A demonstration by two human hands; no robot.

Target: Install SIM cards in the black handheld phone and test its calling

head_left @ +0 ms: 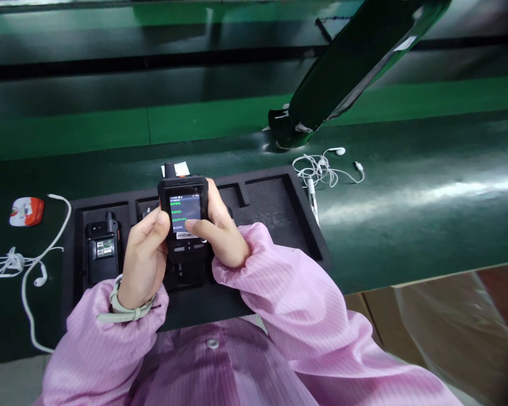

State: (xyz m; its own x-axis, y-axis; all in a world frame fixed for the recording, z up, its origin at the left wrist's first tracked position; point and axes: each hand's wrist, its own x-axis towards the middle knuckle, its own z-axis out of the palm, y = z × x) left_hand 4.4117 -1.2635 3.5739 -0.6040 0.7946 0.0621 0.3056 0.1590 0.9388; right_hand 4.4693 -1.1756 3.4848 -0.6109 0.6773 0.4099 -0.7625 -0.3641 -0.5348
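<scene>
The rugged handheld radio (184, 217) was held in both hands above the central recess of a black foam tray (279, 208), upright and tilted slightly toward the wearer, with its lit screen facing up. Whether its lower end touched the foam could not be determined. The left hand (144, 259) gripped the left side, its curled fingers (146, 242) wrapped against the housing and pressed together. The right hand (222, 234) supported the right side; the right thumb (195, 227) lay across the lower part of the screen, and the remaining right fingers were hidden behind the unit, so their position could not be determined. The housing appeared stiff and rubber-edged, and the unit was judged dense for its size but manageable in one hand. The recommended hold was along both long side edges, as the screen was likely the most fragile surface and the short top antenna offered a poor grip. A second radio (104, 254) lay in the tray's left recess. White earphones (325, 169) lay on the green work surface (419, 169) to the right, and a second white earphone set (12, 262) lay to the left beside a red-and-white packet (26, 211).
</scene>
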